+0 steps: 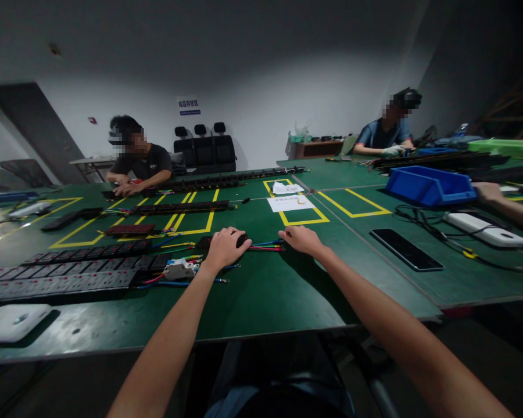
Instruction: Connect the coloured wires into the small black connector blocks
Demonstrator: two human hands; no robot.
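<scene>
Black block [204, 242]: it is lying on the green tabletop [261, 307] in front of you, mostly hiding beneath your left hand, with dark parts showing at either side.
Left hand [225, 249]: your fingers are curving over the block and your thumb is lying along its right side, so you seem to be gripping it from above, probably to stop it sliding.
Red and blue wires [267, 248]: they are running rightward from under your grip, their lugged ends pointing towards your other hand, perhaps lying that way for easy reach.
Right hand [302, 239]: your fingers are curling inward just beside the wire ends; I cannot tell whether they are pinching one.
White module [178, 268]: it is sitting left of you at the wired end of a grey socket strip [70, 284], whose leads are facing your middle, likely for access.
Yellow tape [305, 221]: it is marking rectangles beyond your hands, and white papers [290, 203] are resting across one, maybe as labels.
Phone [407, 249]: it is lying flat to your right, well apart from the wires, presumably out of your way.
Blue bin [431, 188]: it is standing beyond the phone, with a co-worker's hand [488, 191] resting just beside it.
</scene>
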